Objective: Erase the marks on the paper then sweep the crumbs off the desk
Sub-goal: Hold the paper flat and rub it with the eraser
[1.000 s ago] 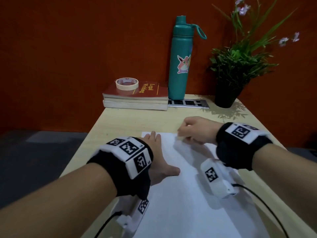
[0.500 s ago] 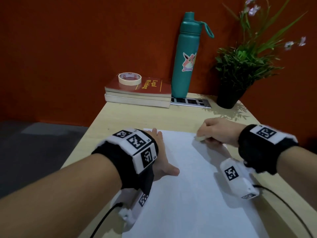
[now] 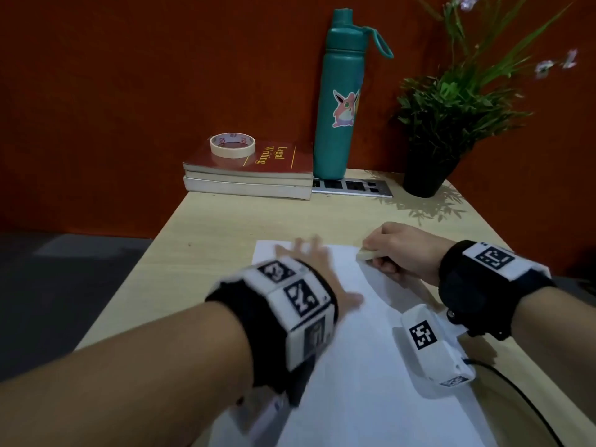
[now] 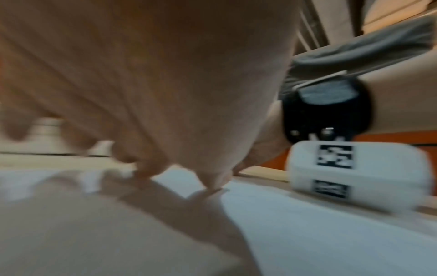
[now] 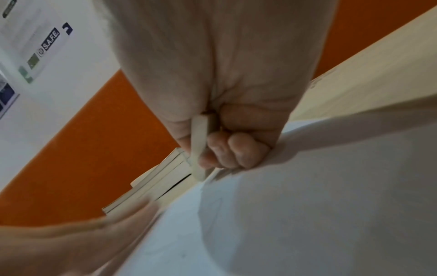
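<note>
Gripping the eraser (image 3: 366, 255) in my right hand (image 3: 403, 250), left hand (image 3: 317, 269) flat on paper (image 3: 371, 366); books (image 3: 248, 179), bottle (image 3: 338, 101), plant (image 3: 451, 111) line the counter's (image 3: 225, 227) far edge.

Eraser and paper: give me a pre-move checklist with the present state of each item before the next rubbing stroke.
1. Eraser gripped by the right hand: ok, pinched between thumb and curled fingers.
2. Eraser tip at the paper: ok, it sits at the far edge of the sheet.
3. Left hand steadying the paper: cannot tell, its fingers are spread over the sheet but blurred.
4. Marks left to erase: cannot tell, only faint traces show in the right wrist view.
5. Crumbs on the desk: cannot tell, none are resolvable.
</note>
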Demonstrator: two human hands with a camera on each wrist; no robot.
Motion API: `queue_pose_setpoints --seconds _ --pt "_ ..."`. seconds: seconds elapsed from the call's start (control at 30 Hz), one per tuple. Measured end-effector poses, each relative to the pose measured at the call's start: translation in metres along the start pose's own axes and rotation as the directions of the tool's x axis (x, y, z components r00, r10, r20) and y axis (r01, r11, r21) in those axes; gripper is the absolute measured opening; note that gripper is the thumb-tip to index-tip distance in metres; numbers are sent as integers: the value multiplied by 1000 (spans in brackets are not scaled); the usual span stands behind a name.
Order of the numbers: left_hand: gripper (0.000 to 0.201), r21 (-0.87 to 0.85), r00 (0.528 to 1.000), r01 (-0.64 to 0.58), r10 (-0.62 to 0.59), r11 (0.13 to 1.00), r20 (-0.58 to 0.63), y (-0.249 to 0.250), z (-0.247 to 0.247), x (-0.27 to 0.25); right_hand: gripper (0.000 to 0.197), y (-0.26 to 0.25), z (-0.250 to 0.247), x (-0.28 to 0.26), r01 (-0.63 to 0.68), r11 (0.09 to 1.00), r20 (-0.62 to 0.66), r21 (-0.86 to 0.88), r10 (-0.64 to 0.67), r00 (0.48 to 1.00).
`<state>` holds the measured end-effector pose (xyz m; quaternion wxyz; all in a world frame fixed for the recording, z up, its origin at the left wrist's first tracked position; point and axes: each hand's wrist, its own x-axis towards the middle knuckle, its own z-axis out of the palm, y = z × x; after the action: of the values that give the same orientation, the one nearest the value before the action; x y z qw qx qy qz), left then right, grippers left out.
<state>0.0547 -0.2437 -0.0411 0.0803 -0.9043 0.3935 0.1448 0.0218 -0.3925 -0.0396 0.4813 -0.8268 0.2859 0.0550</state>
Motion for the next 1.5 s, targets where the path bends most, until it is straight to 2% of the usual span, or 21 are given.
queue_pose_setpoints --seconds 0.03,0.07,0.1,0.13,0.2,0.23,0.27,0.33,0.37,0.4,0.43,0.5,0.53,0.6,0.73,0.9,0.97,1.13,1.27,1.37,1.5 --pt "82 8 985 -173 173 985 -15 4 7 0 28 0 0 1 1 1000 10 -5 -1 1000" --pt "78 13 941 -334 333 942 58 11 15 -3 27 0 0 1 -2 1000 13 -3 2 1000" --pt "76 -17 898 -423 422 906 121 16 21 -12 27 1 -1 1 -8 1000 10 1 8 1000" --pt "75 1 904 -387 379 922 198 16 21 -14 28 2 -1 2 -14 1000 13 0 14 1000" --pt "79 -12 978 -120 121 993 168 -6 17 -6 32 3 -1 2 -17 1000 33 -21 18 999" --pt "82 11 988 30 -31 1000 151 -19 12 -5 33 2 -1 2 -11 999 42 -45 13 999" --pt "83 15 987 74 -75 997 142 -27 10 -5 33 2 -1 3 -3 997 51 -76 7 999" --pt "77 15 984 -128 125 992 129 -26 9 -14 31 1 -1 3 12 994 59 -107 -5 998" --pt "74 8 957 -243 238 970 165 -23 10 -23 30 1 -2 2 20 994 65 -109 -13 998" --pt "75 2 938 -278 271 961 217 -21 13 -29 30 0 -2 2 33 992 77 -118 -24 997" --pt "78 -14 946 -216 213 976 245 -24 14 -32 31 0 -3 1 47 989 91 -138 -34 995" --pt "89 1 980 -16 16 1000 199 -43 8 -31 32 -5 -4 -1 49 976 99 -211 -28 995" --pt "94 7 983 24 -25 1000 183 -53 3 -30 29 -9 -3 -4 45 961 86 -274 -22 996" --pt "105 -15 986 -30 32 999 165 -70 0 -27 25 -22 4 -12 73 915 65 -397 -51 997" --pt "126 -93 985 -64 78 994 155 -83 21 -20 35 -50 42 -29 197 858 201 -474 -112 973" --pt "122 -112 991 -65 77 992 106 -86 31 -15 13 -59 68 -20 227 761 149 -608 -171 974" --pt "121 -114 993 -68 78 991 85 -85 33 -16 10 -59 70 -19 252 753 207 -608 -156 966" --pt "119 -111 994 -57 68 992 91 -84 31 -16 7 -58 67 -15 238 765 170 -598 -169 971" --pt "118 -86 994 -62 70 994 81 -82 30 -17 12 -57 70 -18 296 760 286 -579 -151 946" --pt "118 -84 995 -54 61 995 84 -82 31 -16 12 -57 66 -13 279 737 222 -616 -177 959" --pt "117 -93 995 -57 65 994 82 -81 30 -17 10 -57 71 -14 347 717 315 -604 -185 931"
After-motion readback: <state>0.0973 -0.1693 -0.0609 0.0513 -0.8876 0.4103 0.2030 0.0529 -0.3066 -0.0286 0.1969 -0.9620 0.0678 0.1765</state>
